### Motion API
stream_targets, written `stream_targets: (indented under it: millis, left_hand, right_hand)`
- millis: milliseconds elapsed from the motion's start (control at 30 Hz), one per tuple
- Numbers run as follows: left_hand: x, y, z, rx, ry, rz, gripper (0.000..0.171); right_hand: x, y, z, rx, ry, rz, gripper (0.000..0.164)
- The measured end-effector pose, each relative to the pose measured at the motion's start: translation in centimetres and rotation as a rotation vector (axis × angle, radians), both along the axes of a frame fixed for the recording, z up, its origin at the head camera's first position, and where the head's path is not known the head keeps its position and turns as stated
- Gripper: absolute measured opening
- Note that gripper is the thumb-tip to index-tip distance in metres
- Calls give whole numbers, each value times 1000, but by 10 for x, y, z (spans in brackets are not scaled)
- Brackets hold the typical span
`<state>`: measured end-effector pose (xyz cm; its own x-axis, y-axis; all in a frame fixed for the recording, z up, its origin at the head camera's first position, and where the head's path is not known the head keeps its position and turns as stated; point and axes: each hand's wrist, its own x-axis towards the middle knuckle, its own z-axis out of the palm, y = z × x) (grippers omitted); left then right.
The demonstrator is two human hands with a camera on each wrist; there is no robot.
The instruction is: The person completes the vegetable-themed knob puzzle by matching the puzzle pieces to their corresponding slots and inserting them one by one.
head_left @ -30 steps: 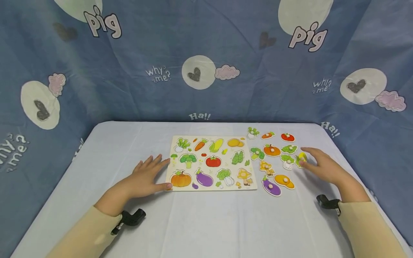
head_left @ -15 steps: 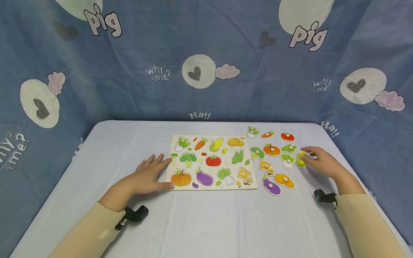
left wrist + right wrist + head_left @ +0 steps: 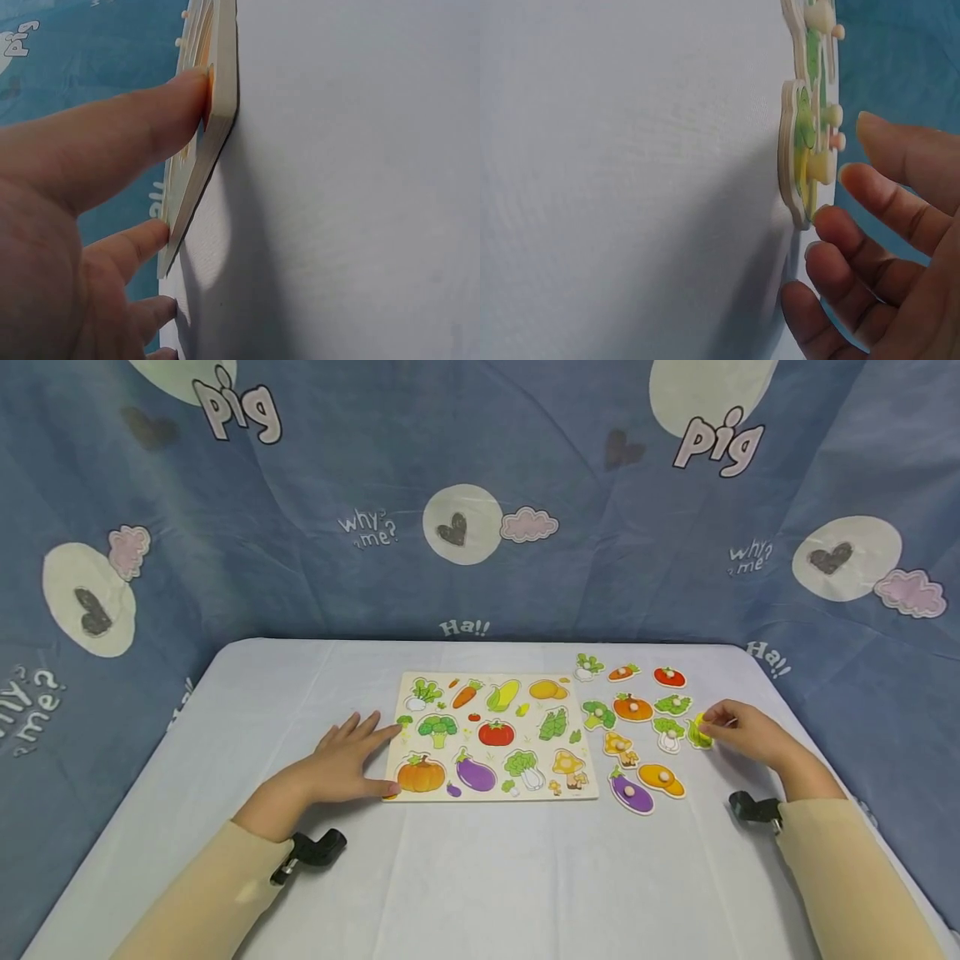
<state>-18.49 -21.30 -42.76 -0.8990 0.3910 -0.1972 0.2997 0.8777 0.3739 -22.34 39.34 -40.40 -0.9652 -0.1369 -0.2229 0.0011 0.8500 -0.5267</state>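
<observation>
Head view: the desk (image 3: 487,877) bears a puzzle board (image 3: 491,735), touched by the spread, ungripping left hand (image 3: 333,772); the loosely curled, empty right hand (image 3: 753,741) is by the corn piece (image 3: 802,135), right of the board; mispinching its knob (image 3: 821,167) could skid it.

staged tabletop recording spot, wider room unclear, white-covered table (image 3: 480,877), blue cartoon-print cloth (image 3: 337,585) behind far edge and past both side edges, black camera (image 3: 321,848) at each wrist

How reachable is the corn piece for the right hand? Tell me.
Probably yes: the right hand is close beside the corn piece, whose knob sticks out toward it, with nothing visible blocking the way.
</observation>
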Motion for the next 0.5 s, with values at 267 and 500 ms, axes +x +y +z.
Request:
stream_targets:
  millis: [267,500]
  left_hand:
    - [-2,1,4,2,-23,-1,101]
    - [-1,0,5,4,-40,-5,102]
  right_hand:
    - [-8,4,-4,11,-57,-1,40]
    - [-11,5,-8,17,-69,3,36]
